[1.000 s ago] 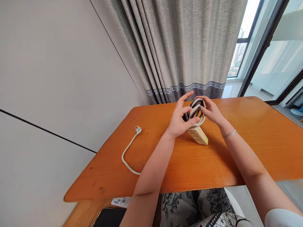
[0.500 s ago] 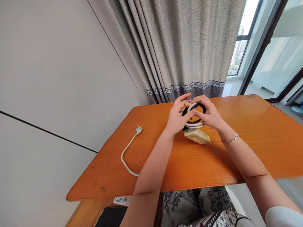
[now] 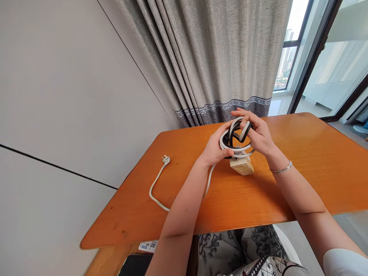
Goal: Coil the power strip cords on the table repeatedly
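Note:
A coil of white and black cable (image 3: 238, 148) is held between both hands above the wooden table (image 3: 227, 203). My left hand (image 3: 216, 148) grips the coil's left side, its thumb across the front of the white loops. On the right, my right hand (image 3: 257, 130) pinches a bent part of the black and white cable at the top of the coil. Under the coil is a cream power strip (image 3: 242, 166) with sockets on its face. White cable runs from the coil beneath my left forearm to a plug (image 3: 166, 160) lying on the table's left part.
A grey curtain (image 3: 224, 57) hangs behind the table, and a pale wall (image 3: 71, 96) stands to the left. Below the table's front left edge are a black object (image 3: 135, 265) and a printed card (image 3: 148, 246). A glass door is at the right.
My right hand has moved up with a bent part of cable in its fingers. My left hand has closed round the coil's left side, and the white cable below it now shows.

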Demonstrator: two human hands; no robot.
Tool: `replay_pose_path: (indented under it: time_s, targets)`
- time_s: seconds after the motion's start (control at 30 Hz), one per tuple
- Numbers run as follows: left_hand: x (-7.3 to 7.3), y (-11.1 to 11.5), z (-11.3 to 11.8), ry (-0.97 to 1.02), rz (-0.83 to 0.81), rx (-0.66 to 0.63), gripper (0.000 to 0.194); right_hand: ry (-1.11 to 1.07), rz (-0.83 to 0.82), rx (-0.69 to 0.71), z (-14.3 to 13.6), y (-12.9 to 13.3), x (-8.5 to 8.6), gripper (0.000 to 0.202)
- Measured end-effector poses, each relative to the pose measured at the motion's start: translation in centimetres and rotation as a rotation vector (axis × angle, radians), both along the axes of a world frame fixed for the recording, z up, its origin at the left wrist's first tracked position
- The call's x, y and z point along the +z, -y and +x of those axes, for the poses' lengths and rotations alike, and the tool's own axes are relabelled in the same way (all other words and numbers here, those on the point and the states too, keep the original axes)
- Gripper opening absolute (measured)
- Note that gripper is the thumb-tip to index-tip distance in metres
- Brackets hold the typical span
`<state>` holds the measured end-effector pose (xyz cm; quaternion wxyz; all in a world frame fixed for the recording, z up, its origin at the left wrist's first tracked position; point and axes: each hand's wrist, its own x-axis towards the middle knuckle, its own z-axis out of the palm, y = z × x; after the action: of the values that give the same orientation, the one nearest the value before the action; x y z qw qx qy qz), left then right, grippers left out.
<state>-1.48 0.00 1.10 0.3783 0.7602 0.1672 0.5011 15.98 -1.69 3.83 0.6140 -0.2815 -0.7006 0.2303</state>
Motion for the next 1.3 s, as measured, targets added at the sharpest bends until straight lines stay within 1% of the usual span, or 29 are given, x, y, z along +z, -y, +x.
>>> replay_pose_path:
  time_s: [0.1,0.2,0.3,0.4,0.43,0.5,0.6,0.67,0.77,0.83,0.93,1.0,1.07,1.13,1.3]
  targets:
    - [-0.2,0.4,0.2,0.088,-0.061,-0.032,0.091,-0.103,-0.13,0.102,-0.4,0.6,0.3,0.044]
    - [-0.1,1.0,0.5,0.159,-0.134,-0.052,0.082,-0.228,-0.212,0.178,-0.9,1.0,0.3,0.048]
    - [-0.2,1.3,0.8,0.231,-0.189,-0.051,0.077,-0.281,-0.28,0.204,-1.5,1.1,0.1,0.049]
    - [-0.3,1.3,1.3,0.258,-0.207,-0.048,0.072,-0.269,-0.319,0.193,-1.8,0.8,-0.1,0.052]
    - [-0.4,1.2,1.4,0.259,-0.195,-0.04,0.073,-0.253,-0.299,0.183,-1.8,0.7,-0.2,0.052]
    - [-0.4,1.1,1.6,0.245,-0.159,-0.018,0.08,-0.196,-0.213,0.139,-1.7,0.4,-0.4,0.051]
    - [-0.4,0.9,1.7,0.203,-0.137,-0.001,0.094,-0.09,-0.049,0.016,-1.3,0.1,-0.6,0.047]
    - [-0.4,0.9,1.7,0.185,-0.147,-0.014,0.096,-0.041,0.045,-0.06,-0.9,-0.1,-0.7,0.043]
    - [-0.5,1.1,1.7,0.219,-0.158,-0.035,0.088,-0.028,0.143,-0.119,-0.6,-0.2,-0.7,0.035]
    - [-0.7,1.2,1.9,0.279,-0.162,-0.038,0.08,-0.035,0.168,-0.15,-0.8,0.0,-0.8,0.031]
    - [-1.1,1.2,2.3,0.389,-0.168,0.015,0.071,-0.021,0.153,-0.2,-1.4,0.7,-1.0,0.024]
    - [-1.3,1.0,2.4,0.419,-0.171,0.068,0.068,-0.022,0.138,-0.208,-1.9,1.2,-1.2,0.022]
    - [-1.3,0.9,2.4,0.431,-0.171,0.089,0.065,-0.047,0.148,-0.199,-2.3,1.5,-1.3,0.022]
    - [-1.3,0.9,2.3,0.444,-0.186,0.051,0.064,-0.085,0.177,-0.186,-2.5,1.7,-1.3,0.024]
    - [-0.8,2.2,2.9,0.431,-0.318,-0.16,0.073,-0.123,0.273,-0.178,-2.1,1.0,-1.1,0.041]
